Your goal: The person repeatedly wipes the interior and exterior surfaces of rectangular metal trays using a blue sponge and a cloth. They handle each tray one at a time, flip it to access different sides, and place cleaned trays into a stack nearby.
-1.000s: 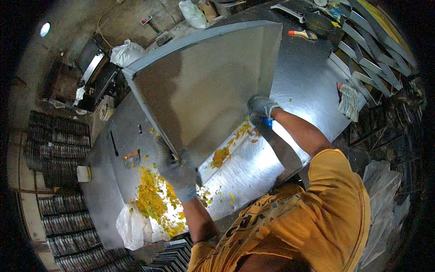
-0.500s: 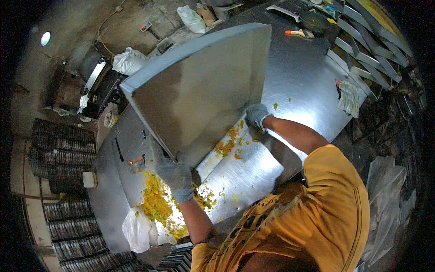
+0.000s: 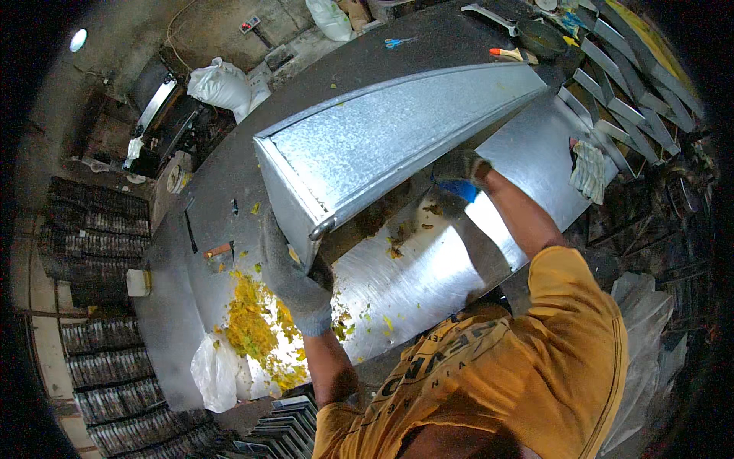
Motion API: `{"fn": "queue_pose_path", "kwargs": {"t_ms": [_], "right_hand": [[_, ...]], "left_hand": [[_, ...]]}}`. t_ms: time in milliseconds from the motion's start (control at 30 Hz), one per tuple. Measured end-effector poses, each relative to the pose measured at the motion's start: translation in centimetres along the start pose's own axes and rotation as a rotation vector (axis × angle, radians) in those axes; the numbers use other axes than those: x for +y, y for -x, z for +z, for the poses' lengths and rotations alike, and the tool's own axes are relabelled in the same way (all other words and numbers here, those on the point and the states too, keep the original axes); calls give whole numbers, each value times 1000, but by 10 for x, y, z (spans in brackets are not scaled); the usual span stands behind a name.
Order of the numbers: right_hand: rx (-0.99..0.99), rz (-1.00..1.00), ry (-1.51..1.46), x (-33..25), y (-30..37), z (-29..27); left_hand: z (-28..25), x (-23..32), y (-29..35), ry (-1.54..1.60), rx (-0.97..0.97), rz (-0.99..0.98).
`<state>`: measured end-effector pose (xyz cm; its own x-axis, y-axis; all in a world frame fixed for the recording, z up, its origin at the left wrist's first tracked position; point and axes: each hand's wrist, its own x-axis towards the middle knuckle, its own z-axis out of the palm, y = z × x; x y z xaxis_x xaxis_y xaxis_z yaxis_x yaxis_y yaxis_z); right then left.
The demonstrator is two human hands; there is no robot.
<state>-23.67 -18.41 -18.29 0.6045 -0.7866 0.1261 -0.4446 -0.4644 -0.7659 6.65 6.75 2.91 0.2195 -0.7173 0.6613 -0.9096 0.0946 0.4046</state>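
Note:
A large galvanised sheet-metal tray is tipped over in front of me, its outer side facing up. My left hand, in a grey knitted glove, grips its near left corner. My right hand is at the tray's near edge towards the right, in shadow, its fingers mostly hidden. Beside it shows a bright blue patch that I cannot make out. Yellow-orange shreds with green bits lie heaped on the metal tabletop near my left forearm. A few darker scraps lie below the tray.
A crumpled clear plastic bag lies at the table's near left. Blue scissors, a paintbrush and a dark bowl are at the back. A pale glove lies by metal frames at right. Stacked dark trays stand left.
The tray has tipped over: its inside faced me before, and its outer side now shows. Its top has come down, uncovering the scissors behind. My right hand has moved right and slightly up.

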Motion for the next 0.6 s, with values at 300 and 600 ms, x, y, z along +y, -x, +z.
{"fn": "queue_pose_path", "kwargs": {"t_ms": [300, 600], "right_hand": [[597, 121, 234, 85, 14, 97], [109, -26, 894, 123, -34, 68]], "left_hand": [[19, 18, -38, 242, -97, -60], [48, 10, -44, 619, 75, -170]]}}
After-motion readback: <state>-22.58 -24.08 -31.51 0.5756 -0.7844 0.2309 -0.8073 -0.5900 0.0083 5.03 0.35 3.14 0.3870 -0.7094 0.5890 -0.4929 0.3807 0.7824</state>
